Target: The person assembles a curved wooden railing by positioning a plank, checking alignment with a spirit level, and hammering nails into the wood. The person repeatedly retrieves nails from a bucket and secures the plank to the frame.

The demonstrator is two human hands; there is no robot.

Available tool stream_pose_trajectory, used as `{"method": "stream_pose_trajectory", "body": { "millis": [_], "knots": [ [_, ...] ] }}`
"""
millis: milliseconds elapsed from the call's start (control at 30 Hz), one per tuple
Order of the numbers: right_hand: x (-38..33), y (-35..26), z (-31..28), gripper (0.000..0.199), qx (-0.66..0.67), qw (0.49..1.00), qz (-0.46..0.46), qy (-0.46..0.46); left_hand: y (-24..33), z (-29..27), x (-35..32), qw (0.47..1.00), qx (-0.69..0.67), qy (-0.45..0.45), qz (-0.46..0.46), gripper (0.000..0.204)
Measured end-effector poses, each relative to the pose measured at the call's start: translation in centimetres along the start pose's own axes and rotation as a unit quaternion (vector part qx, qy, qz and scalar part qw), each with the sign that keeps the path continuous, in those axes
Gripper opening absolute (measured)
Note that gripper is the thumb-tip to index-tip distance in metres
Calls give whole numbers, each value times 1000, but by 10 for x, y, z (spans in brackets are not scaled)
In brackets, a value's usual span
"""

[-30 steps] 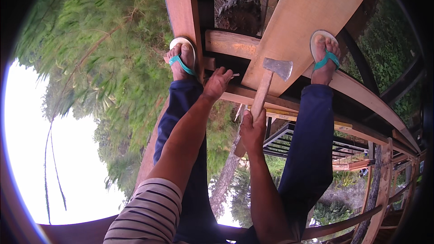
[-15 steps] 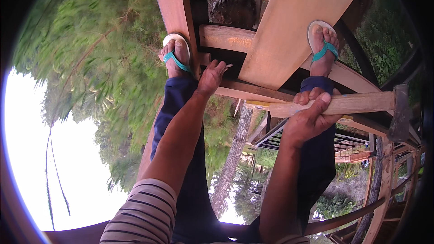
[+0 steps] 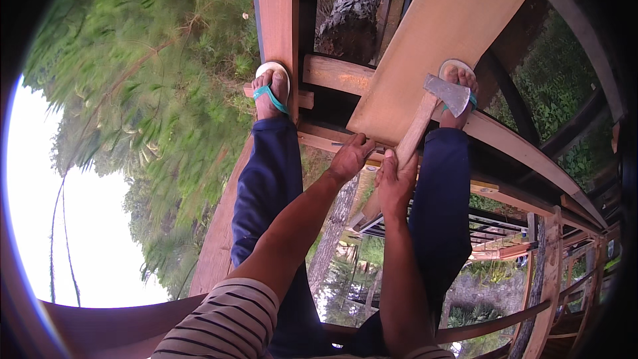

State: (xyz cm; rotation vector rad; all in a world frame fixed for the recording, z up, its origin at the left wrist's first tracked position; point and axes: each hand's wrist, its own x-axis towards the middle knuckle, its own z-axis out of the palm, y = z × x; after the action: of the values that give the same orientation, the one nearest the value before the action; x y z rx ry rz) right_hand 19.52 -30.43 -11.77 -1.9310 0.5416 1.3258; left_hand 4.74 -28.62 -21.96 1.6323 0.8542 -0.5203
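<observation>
My right hand (image 3: pixel 397 185) is wrapped round the wooden handle of a hatchet (image 3: pixel 447 95). Its metal head points up and away, over my right foot and the wide board. Fingers closed, my left hand (image 3: pixel 351 159) rests at the near end of that wide pale board (image 3: pixel 432 46), just left of my right hand. A thin, stick-like piece shows by its fingers, too small to name. Beneath the board's end runs a wooden crossbeam (image 3: pixel 319 137).
My feet, in sandals, stand apart: the left sandal (image 3: pixel 274 73) by a reddish beam (image 3: pixel 278 13), the right sandal (image 3: pixel 454 64) by the board's right edge. Gaps between timbers show ground far below. A tree trunk (image 3: pixel 335 226) and more framing (image 3: pixel 545 279) stand lower; foliage (image 3: pixel 166 93) fills the left.
My right hand has swung the hatchet from pointing right to pointing up and away, and moved left. My left hand has moved right and nearer, to the board's end.
</observation>
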Motion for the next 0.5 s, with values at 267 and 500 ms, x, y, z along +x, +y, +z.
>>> {"method": "stream_pose_trajectory", "body": {
  "millis": [267, 500],
  "knots": [
    [-81, -160, -59, 20, 56, 992, 32, -107, 177, -104, -42, 997, -20, 64, -35, 15],
    [-259, -360, -213, 22, 150, 974, 110, -127, 521, -309, -229, 958, -114, 263, 17, 16]
  ]
}}
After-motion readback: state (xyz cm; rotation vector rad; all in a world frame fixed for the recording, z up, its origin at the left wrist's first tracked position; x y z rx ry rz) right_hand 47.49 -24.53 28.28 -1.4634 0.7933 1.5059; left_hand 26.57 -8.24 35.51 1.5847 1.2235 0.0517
